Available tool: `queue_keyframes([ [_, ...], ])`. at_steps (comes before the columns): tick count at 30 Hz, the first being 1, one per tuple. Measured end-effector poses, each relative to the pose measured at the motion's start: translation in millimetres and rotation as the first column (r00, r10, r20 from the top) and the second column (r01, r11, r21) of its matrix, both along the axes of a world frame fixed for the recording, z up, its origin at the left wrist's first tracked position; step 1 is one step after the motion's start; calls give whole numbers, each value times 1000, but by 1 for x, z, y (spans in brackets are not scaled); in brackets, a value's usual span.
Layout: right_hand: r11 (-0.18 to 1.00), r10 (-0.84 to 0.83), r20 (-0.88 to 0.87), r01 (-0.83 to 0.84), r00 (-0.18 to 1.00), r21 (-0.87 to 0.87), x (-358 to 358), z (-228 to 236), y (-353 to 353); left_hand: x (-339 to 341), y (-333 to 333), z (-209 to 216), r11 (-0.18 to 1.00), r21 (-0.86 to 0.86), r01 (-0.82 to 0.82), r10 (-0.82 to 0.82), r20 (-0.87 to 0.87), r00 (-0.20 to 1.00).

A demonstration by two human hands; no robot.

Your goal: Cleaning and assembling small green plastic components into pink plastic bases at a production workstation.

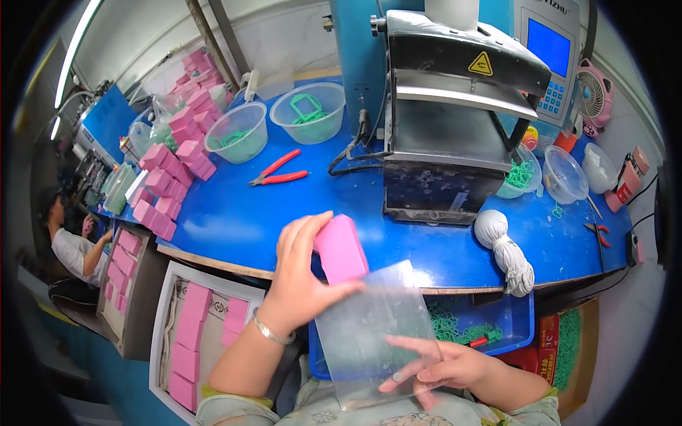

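Note:
My left hand [295,280] is closed round a pink block [343,248] above the front edge of the blue table. Its thumb reaches across the upper edge of a clear plastic sheet [355,334]. The sheet hangs tilted in front of my lap. My right hand [444,366] is at the sheet's lower right, fingers stretched and spread apart. Whether those fingers press on the sheet or only lie by it, I cannot tell.
A press machine [447,149] stands on the blue table [234,206], near red-handled pliers [280,169], tubs [238,133] and white gloves [504,248]. Stacked pink blocks [167,184] lie left. Below are a box [165,341] of blocks and a blue tray [526,319]. A person [74,245] sits far left.

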State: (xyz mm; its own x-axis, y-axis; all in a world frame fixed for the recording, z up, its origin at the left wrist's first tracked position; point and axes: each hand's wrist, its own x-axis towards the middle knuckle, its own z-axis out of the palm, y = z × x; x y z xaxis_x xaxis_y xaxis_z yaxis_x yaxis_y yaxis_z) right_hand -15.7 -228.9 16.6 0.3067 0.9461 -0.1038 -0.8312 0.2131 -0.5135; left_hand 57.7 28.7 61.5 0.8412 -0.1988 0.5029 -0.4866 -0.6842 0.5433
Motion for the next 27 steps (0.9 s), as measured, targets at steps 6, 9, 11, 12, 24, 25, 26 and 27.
queue_keyframes([
  [6,969,-145,375,207,916,-131,-5,-22,10,-51,-22,8,942,310,129,-208,235,950],
  [9,961,-162,455,245,876,-130,-10,-31,9,-52,-28,2,967,140,214,-250,334,909],
  [11,950,-163,463,265,871,-163,-13,-35,7,-51,-29,-3,967,133,217,-252,378,891],
  [12,936,-191,480,306,857,-173,-13,-36,6,-50,-30,-5,967,114,229,-256,406,877],
  [24,973,-221,-55,224,974,54,-12,-1,-5,-32,-18,-15,999,40,-27,27,9,1000],
  [25,975,-217,-31,218,976,36,-10,10,-11,-22,-12,-18,989,-22,-149,150,35,988],
  [26,971,-228,-65,233,971,63,-8,25,-19,-12,-5,-22,954,90,-285,282,47,958],
  [27,964,-241,-106,250,965,87,-8,40,-27,-3,1,-25,910,164,-381,369,98,924],
])
